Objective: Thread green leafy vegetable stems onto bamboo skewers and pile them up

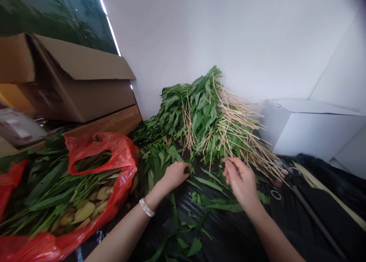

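My left hand (177, 175), with a beaded bracelet (146, 208) at the wrist, is curled closed beside the near leaves of a green pile; its fingertips are turned away, so what it holds is hidden. On the other side, my right hand (239, 179) has thumb and fingers pinched together at the foot of the thin wooden sticks (236, 119). Anything in that pinch is too small to name. Behind both hands, bunches of long green leaves (200, 98) lean against the wall, with the sticks fanning out to the right. Loose leaves (225, 206) and scraps lie between my arms.
At left, a red plastic bag (121, 159) gapes around leafy stems and pale brownish, root-like pieces (84, 211). A cardboard box (85, 98) stands behind it. A white box (317, 128) is at right, near a metal ring (276, 195) on black plastic sheeting (228, 237).
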Motion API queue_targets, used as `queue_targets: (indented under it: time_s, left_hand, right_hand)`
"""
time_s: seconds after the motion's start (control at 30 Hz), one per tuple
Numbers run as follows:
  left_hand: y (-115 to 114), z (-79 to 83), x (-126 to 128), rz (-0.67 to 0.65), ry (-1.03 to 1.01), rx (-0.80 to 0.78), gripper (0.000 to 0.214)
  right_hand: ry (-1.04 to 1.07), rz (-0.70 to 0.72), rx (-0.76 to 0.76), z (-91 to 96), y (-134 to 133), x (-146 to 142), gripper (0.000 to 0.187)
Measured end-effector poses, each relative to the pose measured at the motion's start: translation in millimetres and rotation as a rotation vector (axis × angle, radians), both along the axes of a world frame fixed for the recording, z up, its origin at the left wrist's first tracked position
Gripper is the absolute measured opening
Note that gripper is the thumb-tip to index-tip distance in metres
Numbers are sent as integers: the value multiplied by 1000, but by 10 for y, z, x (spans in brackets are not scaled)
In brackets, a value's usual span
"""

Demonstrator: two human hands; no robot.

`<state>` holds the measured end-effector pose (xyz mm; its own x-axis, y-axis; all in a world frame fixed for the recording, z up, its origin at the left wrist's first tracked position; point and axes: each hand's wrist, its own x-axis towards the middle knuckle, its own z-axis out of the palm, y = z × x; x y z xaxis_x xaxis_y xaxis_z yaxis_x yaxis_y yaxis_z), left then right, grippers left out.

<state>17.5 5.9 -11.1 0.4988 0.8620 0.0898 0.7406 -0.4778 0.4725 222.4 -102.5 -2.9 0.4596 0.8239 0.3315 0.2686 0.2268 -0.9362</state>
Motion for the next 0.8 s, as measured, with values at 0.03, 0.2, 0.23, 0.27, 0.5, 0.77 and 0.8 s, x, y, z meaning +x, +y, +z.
queue_targets:
  time_s: [0.03, 0.2, 0.23, 0.27, 0.5, 0.77, 0.8]
  left_hand:
    - [20, -2, -8, -7, -35, -17, 5]
    - [145, 135, -157, -7, -242, -142, 20]
    - [158, 187, -197, 6, -309, -190, 24]
    - [164, 239, -234, 22, -404, -257, 28]
    - [105, 420, -389, 181, -972, -781, 37]
    - [114, 455, -584, 154, -1048, -875, 47]
    - [123, 498, -618, 158, -1044, -838, 48]
  right_hand:
    - [-2, -1, 2, 2, 0, 4, 33]
    - [11, 3, 18, -1, -8, 17, 34]
    - [14, 3, 13, -6, -10, 15, 34]
    - [14, 3, 7, -13, -12, 12, 34]
    - [22, 12, -22, -41, -13, 7, 36]
    - [15, 18, -47, -64, -2, 19, 36]
    - [11, 19, -52, -75, 1, 22, 36]
